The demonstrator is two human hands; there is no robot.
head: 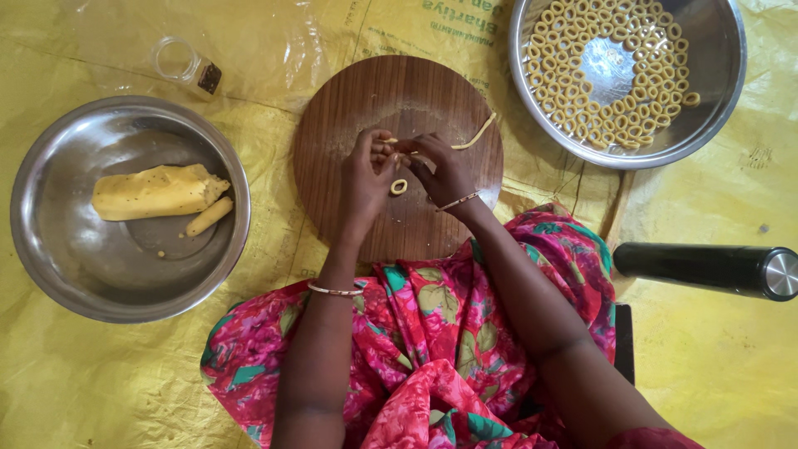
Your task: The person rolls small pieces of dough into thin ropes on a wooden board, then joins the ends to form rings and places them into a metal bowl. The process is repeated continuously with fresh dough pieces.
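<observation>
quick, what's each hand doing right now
left hand: fingers pinched shut on the dough strand.
right hand: fingers pinched shut on the same dough strand.

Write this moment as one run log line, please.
left hand: pinching dough strand | right hand: same | dough ring: on round board

1. The fingers (397,150) of both hands bunch together and hide the dough strip's (474,134) near end.
2. The ring tray (715,100) at 1 o'clock is cut off by the top edge.
3. The black cylinder (706,266) at 3 o'clock runs off the right edge.
4. The small jar's (184,68) contents are too small to tell.
</observation>
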